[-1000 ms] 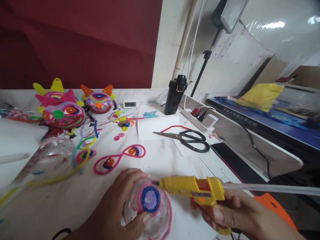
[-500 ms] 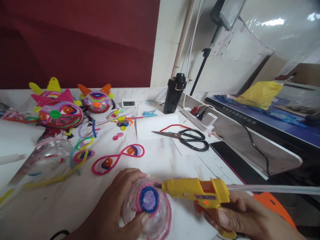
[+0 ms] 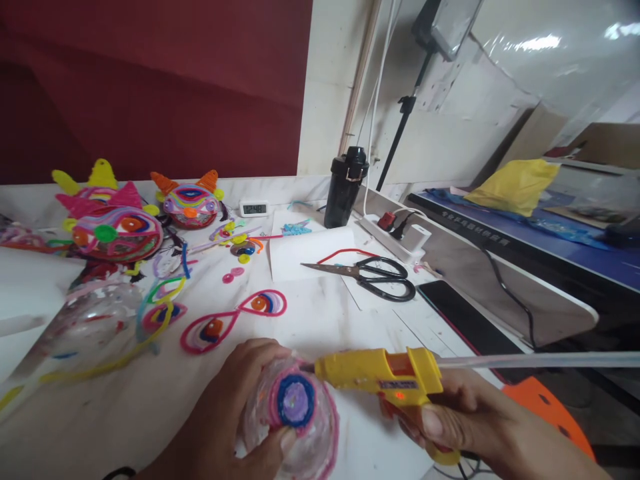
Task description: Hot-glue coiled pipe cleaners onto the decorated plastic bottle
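Left hand (image 3: 227,407) curls round clear ball (image 3: 314,430), near right hand (image 3: 457,420) closed round glue gun (image 3: 363,371)

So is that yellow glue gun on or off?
On, it seems: a small red light glows on the side of the glue gun held in the right hand. How hot it is, I cannot tell.

Muted light (glare upper right).

The head camera looks forward and down, close above the hands (image 3: 233,395).
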The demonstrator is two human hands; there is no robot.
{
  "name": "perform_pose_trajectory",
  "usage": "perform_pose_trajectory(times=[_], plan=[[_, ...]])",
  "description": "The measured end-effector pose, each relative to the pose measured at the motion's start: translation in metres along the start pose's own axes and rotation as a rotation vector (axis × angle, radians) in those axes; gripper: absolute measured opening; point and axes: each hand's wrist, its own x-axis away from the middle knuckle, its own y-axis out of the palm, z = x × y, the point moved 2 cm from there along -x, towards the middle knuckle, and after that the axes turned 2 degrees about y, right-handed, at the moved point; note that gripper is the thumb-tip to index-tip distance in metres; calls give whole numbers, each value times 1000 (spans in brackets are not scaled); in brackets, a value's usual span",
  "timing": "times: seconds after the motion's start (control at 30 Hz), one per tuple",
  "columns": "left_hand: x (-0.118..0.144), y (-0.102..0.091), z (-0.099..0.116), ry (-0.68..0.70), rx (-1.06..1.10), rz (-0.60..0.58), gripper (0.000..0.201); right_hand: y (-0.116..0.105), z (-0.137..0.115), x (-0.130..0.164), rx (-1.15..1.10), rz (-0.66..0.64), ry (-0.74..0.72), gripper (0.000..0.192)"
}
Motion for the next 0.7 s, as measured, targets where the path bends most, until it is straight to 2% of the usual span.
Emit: perform_pose_trajectory(times=[0.23, 0.37, 0.57, 0.7], plan=[[-12, -3, 4, 37, -10, -125, 63, 3, -2, -2, -29, 25, 37, 47], [-14, -3, 2, 42, 4, -140, 64, 5, -5, -3, -39, -15, -14, 44], [-18, -5, 4, 46, 13, -204, 58, 4, -6, 1, -50, -20, -4, 44], [-19, -6, 5, 37, 22, -203, 53, 3, -6, 4, -35, -7, 7, 44]])
